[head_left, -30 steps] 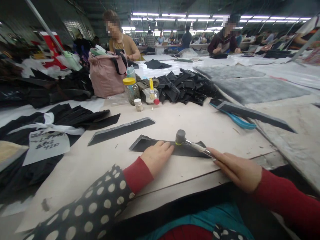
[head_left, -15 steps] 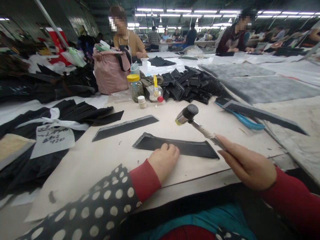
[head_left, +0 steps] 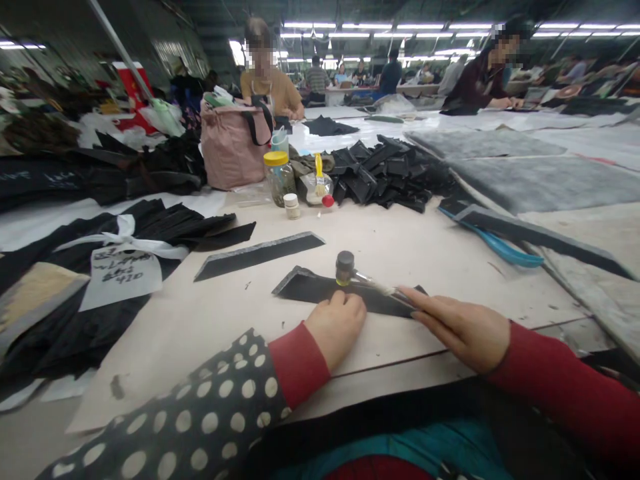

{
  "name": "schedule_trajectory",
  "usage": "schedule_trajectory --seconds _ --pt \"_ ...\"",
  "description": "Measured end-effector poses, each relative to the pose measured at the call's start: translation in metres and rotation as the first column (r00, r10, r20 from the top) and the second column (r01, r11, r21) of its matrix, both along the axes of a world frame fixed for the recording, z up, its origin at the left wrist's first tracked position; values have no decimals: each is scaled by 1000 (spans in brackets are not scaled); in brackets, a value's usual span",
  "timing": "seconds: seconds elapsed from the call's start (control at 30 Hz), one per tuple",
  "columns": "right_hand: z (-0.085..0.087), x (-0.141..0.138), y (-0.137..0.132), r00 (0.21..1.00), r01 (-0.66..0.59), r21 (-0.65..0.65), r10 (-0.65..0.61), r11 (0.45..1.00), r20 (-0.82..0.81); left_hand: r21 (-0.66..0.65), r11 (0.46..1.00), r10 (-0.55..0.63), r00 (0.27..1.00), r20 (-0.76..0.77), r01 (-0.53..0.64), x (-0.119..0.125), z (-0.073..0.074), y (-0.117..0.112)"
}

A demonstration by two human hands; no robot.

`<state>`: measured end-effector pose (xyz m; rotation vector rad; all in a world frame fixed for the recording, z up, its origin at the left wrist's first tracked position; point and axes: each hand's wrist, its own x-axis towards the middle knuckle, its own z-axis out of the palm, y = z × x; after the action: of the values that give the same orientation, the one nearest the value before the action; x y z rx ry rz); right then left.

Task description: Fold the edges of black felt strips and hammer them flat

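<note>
A black fabric piece (head_left: 310, 288) with a grey edge lies flat on the pale tabletop before me. My left hand (head_left: 340, 320) presses on its near edge, fingers bent and together, the fingertips partly hidden. My right hand (head_left: 465, 327) grips the handle of a hammer (head_left: 345, 268) with a dark upper face and a yellowish lower face. The hammer's head is at the fabric piece, just beyond my left fingers; whether it touches is unclear. Farther back lies another black strip (head_left: 260, 255), its far edge grey.
Black fabric bundles (head_left: 150, 267) with a handwritten tag lie left. Behind are a pink bag (head_left: 230, 150), a yellow-lidded jar (head_left: 280, 180), a small white bottle (head_left: 292, 208), a brush (head_left: 319, 177) and a pile of black pieces (head_left: 385, 173). A blue tool (head_left: 505, 248) lies right. Other people work beyond.
My right hand has brought the hammer down and left, from above the fabric piece to its surface. My left hand stays on the piece. The view has shifted slightly.
</note>
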<state>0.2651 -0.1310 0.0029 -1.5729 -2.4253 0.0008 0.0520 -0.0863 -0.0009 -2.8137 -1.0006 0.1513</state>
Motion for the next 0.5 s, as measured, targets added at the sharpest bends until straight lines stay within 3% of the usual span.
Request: schedule_trajectory --seconds 0.1,0.27,0.43,0.5 --pt "5 -7 4 998 0 78 5 997 -70 -2 1000 1 1000 1 -1 0 -1 0" --pt "8 -18 10 1000 -12 -56 12 998 13 1 1000 -6 1000 3 6 0 -1 -1" --pt "11 -20 20 998 -10 35 13 999 -66 -15 1000 2 1000 10 -2 0 2 -1" --pt "8 -19 25 1000 -18 -38 18 999 -4 -18 1000 -5 1000 12 5 0 2 0"
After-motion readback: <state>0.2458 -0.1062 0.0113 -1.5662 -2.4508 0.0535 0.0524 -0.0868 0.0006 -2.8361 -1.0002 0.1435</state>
